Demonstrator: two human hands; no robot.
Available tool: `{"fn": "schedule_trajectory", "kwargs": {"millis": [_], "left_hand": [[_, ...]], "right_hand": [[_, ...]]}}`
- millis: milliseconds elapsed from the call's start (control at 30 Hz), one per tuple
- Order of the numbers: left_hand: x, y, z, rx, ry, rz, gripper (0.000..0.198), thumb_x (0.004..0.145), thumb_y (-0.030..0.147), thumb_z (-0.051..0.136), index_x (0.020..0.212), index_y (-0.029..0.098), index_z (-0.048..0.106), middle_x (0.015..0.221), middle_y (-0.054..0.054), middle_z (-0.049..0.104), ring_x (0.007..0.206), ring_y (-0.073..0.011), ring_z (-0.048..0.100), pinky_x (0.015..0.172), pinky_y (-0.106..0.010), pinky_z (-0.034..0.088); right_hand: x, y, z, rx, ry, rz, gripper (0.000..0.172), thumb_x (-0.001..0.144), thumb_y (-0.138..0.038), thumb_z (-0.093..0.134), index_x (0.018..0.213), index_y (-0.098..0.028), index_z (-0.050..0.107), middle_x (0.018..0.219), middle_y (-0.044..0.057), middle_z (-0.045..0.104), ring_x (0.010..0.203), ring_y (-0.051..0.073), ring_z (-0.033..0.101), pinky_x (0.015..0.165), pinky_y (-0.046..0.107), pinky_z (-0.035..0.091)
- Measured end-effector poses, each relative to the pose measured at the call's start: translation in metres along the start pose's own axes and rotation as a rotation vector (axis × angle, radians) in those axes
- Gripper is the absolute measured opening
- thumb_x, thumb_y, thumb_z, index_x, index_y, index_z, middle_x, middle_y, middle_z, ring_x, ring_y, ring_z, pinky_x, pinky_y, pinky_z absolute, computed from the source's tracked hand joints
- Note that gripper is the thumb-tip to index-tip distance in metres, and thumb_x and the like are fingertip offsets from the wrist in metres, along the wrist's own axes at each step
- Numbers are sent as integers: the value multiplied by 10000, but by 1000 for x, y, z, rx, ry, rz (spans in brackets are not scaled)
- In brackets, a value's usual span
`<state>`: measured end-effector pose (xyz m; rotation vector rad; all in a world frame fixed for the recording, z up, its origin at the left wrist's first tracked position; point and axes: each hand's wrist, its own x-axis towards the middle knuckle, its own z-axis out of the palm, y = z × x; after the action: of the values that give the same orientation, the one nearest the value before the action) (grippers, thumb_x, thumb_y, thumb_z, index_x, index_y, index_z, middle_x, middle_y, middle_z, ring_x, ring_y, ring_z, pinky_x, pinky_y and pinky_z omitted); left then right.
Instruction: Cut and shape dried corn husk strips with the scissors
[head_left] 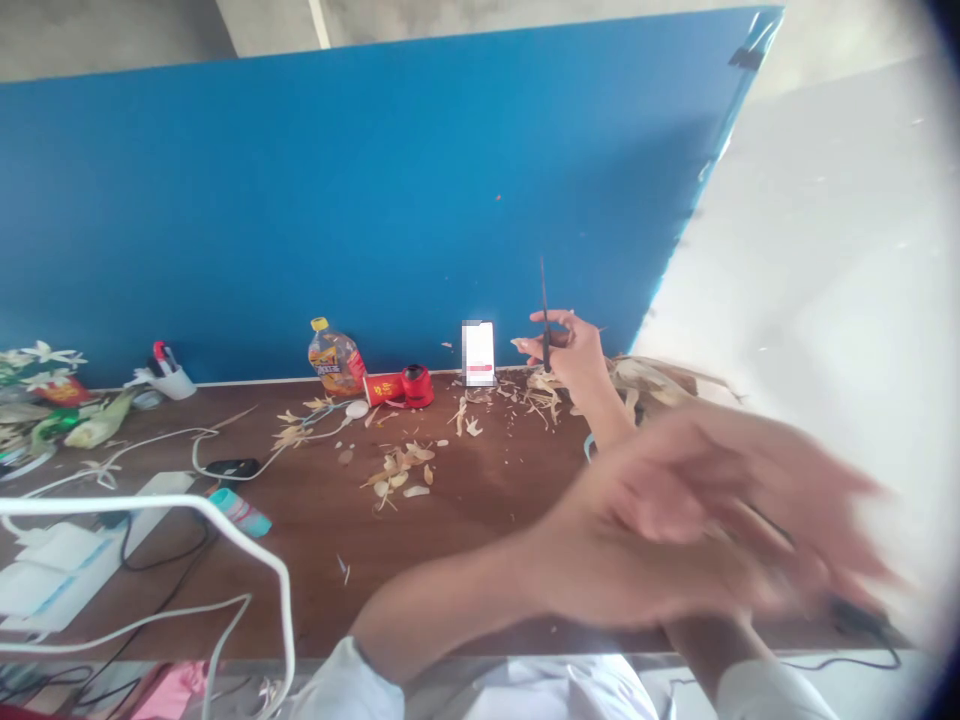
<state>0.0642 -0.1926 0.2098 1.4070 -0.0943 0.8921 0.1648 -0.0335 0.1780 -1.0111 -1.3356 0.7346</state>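
My right hand is raised over the back of the table near the blue board, closed on what look like dark scissors seen edge-on, the thin blade pointing up. My left hand crosses in front of the right forearm, close to the camera and blurred. Its fingers stretch toward the right, and I see nothing held in them. Below and beside the right hand lie dry husk scraps and a larger pile of dry husks. Further left on the brown table are pale petal-like pieces.
A lit phone leans against the blue board. Left of it stand a red paper cup, red tape roll and yellow-capped bottle. White power strips, cables and a white metal frame occupy the left front.
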Motion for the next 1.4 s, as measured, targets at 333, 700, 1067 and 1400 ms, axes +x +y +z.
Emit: {"fn": "schedule_trajectory", "kwargs": {"millis": [333,700,1067,1400], "left_hand": [[-6,37,-154,664,677,37,350,859,455,541,664,164,528,641,-13,554,614,-92,512,607,-222,417],[-11,7,-207,912,538,-354,324,793,460,596,914,165,655,941,-60,656,803,-156,564,672,-254,398],[-8,11,-192,889,507,-466,473,767,597,557,853,149,679,781,-60,632,658,-137,521,571,-250,369],[-9,0,-202,860,457,-518,252,796,385,562,820,144,633,732,-29,600,607,-98,483,545,-219,361]], "right_hand": [[1,-1,-19,-93,-124,51,501,632,-379,788,1046,-150,624,652,51,677,574,184,646,489,248,489],[-3,13,7,-86,-270,137,543,648,-236,769,1158,-159,597,713,53,694,592,186,652,504,260,506],[-10,3,16,-89,-237,85,415,688,-287,728,1073,-178,617,736,51,691,593,176,651,495,236,487],[-3,24,15,-349,-239,-1,390,703,-242,638,1087,-172,646,743,33,692,630,156,603,547,237,452]]}}
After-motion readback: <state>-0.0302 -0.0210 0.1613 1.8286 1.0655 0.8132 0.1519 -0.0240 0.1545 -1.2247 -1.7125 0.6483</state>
